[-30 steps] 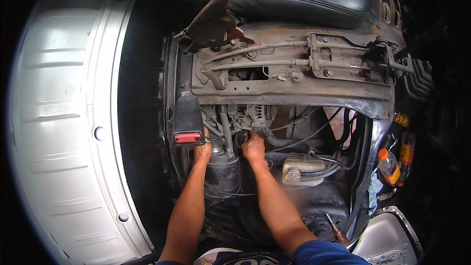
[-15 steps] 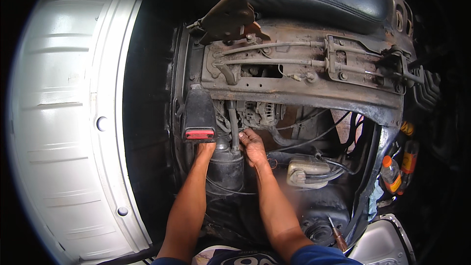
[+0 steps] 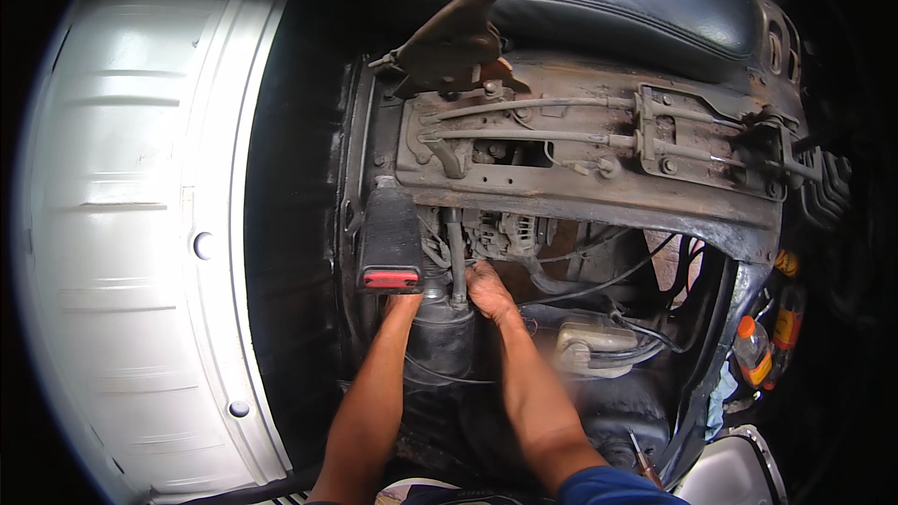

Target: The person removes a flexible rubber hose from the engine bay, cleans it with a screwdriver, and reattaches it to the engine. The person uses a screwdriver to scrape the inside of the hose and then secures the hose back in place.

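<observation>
My left hand [image 3: 404, 303] reaches under the black seat-belt buckle [image 3: 391, 238] with the red button, which hides its fingers. Just right of the upright grey hose [image 3: 456, 257], my right hand [image 3: 488, 290] reaches down into the engine bay. Its fingers are bent inward, and their tips disappear among dark parts, so what they grip cannot be made out. Between my forearms sits a round black canister [image 3: 440, 341], with the hose running down to its top. An alternator-like ribbed metal housing [image 3: 505, 232] lies just beyond my right hand.
A rusty panel [image 3: 561, 189] carrying two cables crosses beyond the bay, with a black seat [image 3: 645, 5] behind it. A whitish reservoir [image 3: 599, 346] with hoses stands at right. A screwdriver [image 3: 644, 460] and bottles [image 3: 751, 351] lie farther right. White bodywork [image 3: 122, 271] fills the left.
The view has shifted, so the scene sits slightly lower and to the right. My right hand has moved slightly deeper, its fingers now less visible. My left hand stays under the buckle.
</observation>
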Demonstrator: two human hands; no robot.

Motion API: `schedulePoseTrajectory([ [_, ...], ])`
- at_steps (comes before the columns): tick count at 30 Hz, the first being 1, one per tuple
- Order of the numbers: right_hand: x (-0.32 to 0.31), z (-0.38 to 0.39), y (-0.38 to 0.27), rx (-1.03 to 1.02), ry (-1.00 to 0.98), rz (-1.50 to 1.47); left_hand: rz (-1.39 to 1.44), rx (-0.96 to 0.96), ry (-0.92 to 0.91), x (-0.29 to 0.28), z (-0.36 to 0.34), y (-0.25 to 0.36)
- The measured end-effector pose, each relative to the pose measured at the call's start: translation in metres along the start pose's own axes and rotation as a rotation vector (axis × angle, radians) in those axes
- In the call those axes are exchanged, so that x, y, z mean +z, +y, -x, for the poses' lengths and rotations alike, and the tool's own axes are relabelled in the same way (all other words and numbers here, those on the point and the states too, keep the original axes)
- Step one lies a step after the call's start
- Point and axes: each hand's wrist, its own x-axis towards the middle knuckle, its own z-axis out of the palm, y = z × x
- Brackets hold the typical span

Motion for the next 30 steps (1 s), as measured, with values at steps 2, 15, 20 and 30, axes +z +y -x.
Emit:
schedulePoseTrajectory([
  [2, -0.004, -0.002, 0.001, 0.067, -0.096, -0.06, 0.039, 0.002, -0.004, 0.004, -0.008, -0.002],
  [15, 0.009, 0.011, -0.013, 0.127, 0.027, -0.689, 0.53, -0.155, -0.166, 0.002, 0.007, -0.005],
  [20, 0.007, 0.023, -0.025, -0.019, -0.123, -0.591, 0.471, -0.013, -0.243, 0.036, -0.017, -0.044],
  [30, -0.01, 0.008, 0.011, 0.065, -0.164, -0.459, 0.388, 0.137, -0.099, 0.107, -0.049, -0.114],
])
